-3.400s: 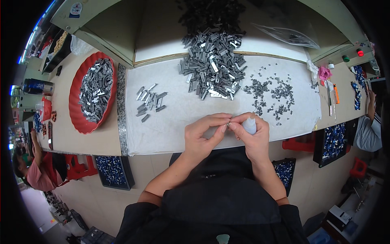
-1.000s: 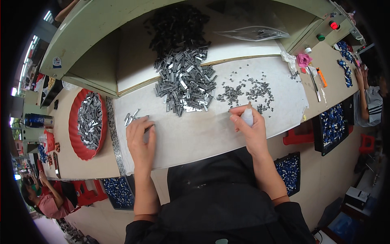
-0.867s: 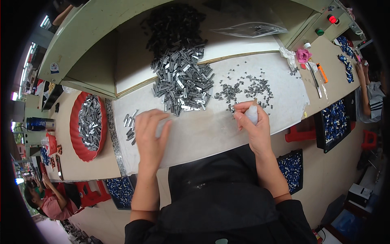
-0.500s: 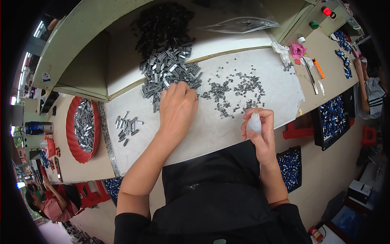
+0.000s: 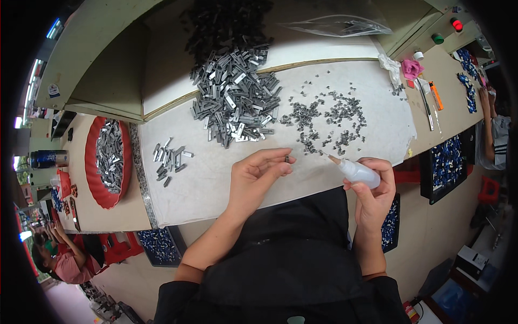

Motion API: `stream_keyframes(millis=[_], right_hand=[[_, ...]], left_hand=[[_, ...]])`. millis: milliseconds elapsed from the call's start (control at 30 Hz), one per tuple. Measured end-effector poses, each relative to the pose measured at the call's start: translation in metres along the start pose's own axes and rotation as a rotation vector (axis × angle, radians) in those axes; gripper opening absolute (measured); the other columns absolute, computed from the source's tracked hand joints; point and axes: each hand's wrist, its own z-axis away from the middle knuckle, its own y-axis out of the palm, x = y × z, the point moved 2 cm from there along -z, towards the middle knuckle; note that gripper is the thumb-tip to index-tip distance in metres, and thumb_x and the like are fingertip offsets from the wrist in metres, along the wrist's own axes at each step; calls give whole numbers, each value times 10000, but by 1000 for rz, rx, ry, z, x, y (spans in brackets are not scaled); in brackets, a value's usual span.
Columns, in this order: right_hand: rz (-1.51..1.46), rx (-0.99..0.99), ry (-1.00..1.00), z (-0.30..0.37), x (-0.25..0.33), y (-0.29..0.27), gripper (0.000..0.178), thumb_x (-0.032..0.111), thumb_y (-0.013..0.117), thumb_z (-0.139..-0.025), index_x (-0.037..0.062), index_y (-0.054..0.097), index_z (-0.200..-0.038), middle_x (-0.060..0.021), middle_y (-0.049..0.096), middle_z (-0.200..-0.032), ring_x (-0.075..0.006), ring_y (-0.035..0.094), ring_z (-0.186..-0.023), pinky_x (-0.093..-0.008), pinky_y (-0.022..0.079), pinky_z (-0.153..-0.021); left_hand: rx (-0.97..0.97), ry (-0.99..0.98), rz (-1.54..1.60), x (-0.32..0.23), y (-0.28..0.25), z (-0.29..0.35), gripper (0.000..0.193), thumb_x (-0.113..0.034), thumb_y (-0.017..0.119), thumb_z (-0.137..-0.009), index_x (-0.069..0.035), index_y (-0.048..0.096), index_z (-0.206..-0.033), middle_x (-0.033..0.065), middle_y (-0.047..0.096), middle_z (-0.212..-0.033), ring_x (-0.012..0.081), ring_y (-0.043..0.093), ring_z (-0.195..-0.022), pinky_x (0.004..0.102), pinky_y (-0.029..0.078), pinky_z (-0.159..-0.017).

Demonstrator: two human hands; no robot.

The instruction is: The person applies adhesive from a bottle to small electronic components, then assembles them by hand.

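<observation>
My left hand (image 5: 253, 175) is pinched over the near part of the white work sheet (image 5: 216, 189), with a small dark metal piece (image 5: 288, 159) between thumb and fingertips. In my right hand (image 5: 376, 186) is a translucent white squeeze bottle (image 5: 360, 173), tilted so its thin nozzle (image 5: 333, 159) points left toward the left fingertips, a gap apart. Beyond my left hand rises a heap of grey metal pieces (image 5: 237, 97). Tiny metal parts (image 5: 345, 116) lie scattered past the nozzle. Off to the left is a small loose group of grey pieces (image 5: 171, 161).
A red fluted basin (image 5: 91, 167) of grey pieces stands at the left. A clear plastic bag (image 5: 340, 27) lies on the shelf. At the right are tweezers (image 5: 426, 105), an orange cutter (image 5: 436, 95) and a pink cloth (image 5: 413, 69). Co-workers sit at both sides.
My left hand has come back from the heap toward me, a piece now in its fingers. The bottle has tipped from upright to point left, and my right hand has shifted slightly right.
</observation>
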Motion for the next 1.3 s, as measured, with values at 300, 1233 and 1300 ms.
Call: stream_keyframes(millis=[300, 1233, 1300], right_hand=[[-35, -14, -217, 3, -1, 19, 360, 33, 730, -642, 26, 488, -909, -109, 501, -923, -162, 533, -814, -268, 438, -731], [446, 131, -507, 10, 5, 32, 393, 74, 796, -580, 43, 534, -870, -98, 524, -852, -164, 567, -722, -252, 471, -621], [467, 134, -520, 9, 6, 32, 391, 76, 798, -577, 43, 536, -866, -98, 528, -850, -166, 571, -719, -255, 474, -615]], left_hand=[[-13, 61, 42, 3, -1, 4, 204, 26, 526, -820, 65, 549, -1020, 172, 607, -959, 205, 615, -850, 285, 498, -778], [-14, 47, 8, 2, -1, 5, 185, 39, 535, -811, 56, 572, -991, 139, 614, -974, 160, 601, -886, 248, 474, -788], [-13, 43, -5, 2, -1, 5, 186, 41, 535, -810, 56, 572, -992, 138, 614, -974, 160, 600, -887, 248, 473, -790]])
